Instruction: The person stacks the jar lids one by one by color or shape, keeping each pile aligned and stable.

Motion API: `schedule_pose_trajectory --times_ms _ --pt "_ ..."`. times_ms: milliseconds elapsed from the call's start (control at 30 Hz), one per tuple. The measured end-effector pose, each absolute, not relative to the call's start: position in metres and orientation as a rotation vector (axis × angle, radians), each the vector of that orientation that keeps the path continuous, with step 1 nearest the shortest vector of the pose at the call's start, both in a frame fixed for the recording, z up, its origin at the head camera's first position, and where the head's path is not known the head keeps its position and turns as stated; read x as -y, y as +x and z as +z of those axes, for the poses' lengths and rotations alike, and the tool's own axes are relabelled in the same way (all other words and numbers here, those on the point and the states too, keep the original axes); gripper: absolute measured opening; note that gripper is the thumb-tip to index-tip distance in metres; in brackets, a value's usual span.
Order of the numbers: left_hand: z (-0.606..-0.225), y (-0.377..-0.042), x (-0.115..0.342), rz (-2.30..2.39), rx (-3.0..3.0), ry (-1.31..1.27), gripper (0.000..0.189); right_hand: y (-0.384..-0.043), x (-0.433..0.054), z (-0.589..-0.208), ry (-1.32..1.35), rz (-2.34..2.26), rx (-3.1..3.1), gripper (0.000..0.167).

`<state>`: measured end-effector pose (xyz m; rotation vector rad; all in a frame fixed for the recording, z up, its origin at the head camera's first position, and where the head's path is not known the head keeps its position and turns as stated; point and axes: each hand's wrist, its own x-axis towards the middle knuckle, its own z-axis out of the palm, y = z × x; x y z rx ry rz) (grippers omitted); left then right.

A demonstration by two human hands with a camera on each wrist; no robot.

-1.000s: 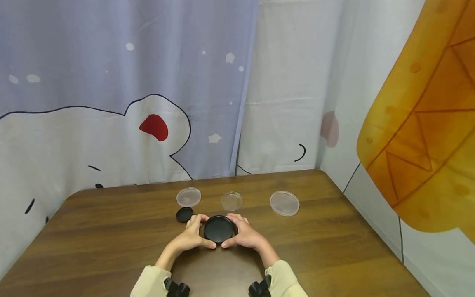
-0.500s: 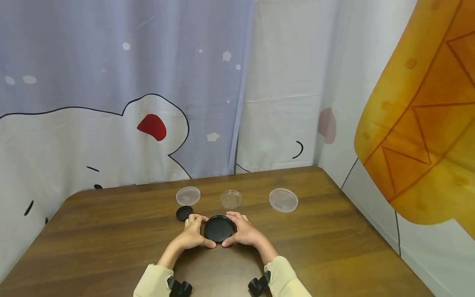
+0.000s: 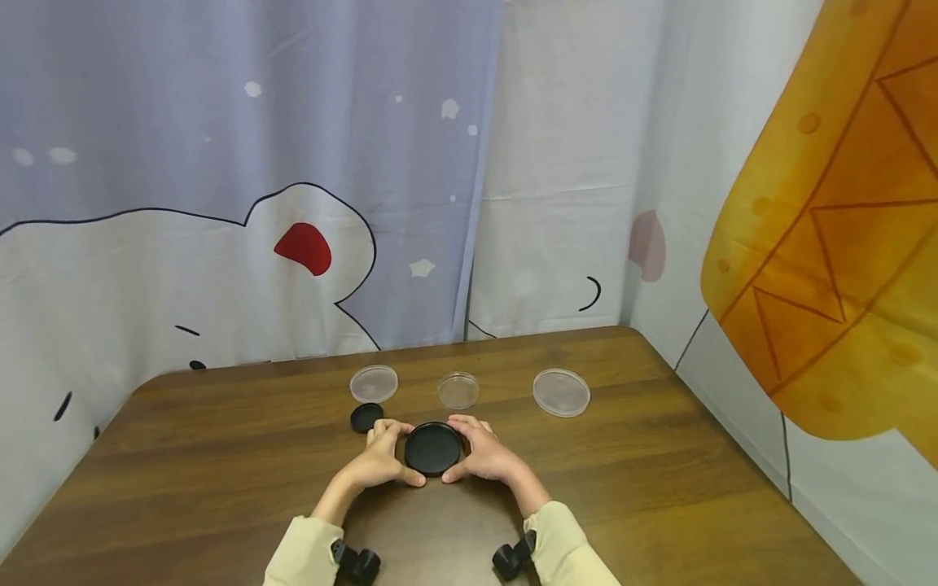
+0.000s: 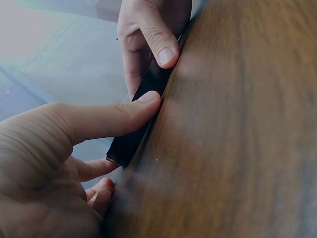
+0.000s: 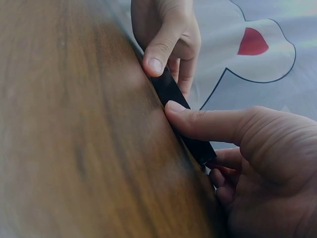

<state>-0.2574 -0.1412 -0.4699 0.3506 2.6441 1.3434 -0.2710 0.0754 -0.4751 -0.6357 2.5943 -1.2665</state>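
Note:
Low over the brown table, both hands hold a shallow black round dish with a raised rim. The left hand grips its left side, thumb along the near edge and fingers round the far side. On the opposite side the right hand mirrors this grip. The thumb tips sit close together at the front. Seen edge-on in the left wrist view, the dish's black side wall lies right at the tabletop. In the right wrist view the same dark side wall shows between the two thumbs.
Behind the left hand lies a smaller black disc. Farther back on the wooden table are three clear round dishes: a left one, a small middle one and a larger right one. A printed curtain hangs behind the table.

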Motion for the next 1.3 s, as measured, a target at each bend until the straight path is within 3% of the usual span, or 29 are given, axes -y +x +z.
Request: schedule_pose_trajectory --times_ms 400,800,1067,1300 --pt "-0.468 -0.257 0.148 1.308 -2.631 0.376 0.101 -0.272 -0.072 -0.475 -0.624 -1.277 -2.605 0.084" --pt "-0.458 -0.261 0.155 1.422 -2.530 0.372 0.097 -0.274 -0.077 -0.471 -0.562 -1.412 -2.458 0.089" --pt "-0.431 -0.270 0.193 1.803 -2.526 0.186 0.090 -0.283 -0.060 -0.454 -0.558 -1.622 -2.419 0.067" --pt "-0.428 -0.270 0.231 1.931 -2.592 -0.043 0.082 -0.297 -0.024 -0.444 -0.668 -1.414 -2.592 0.056"
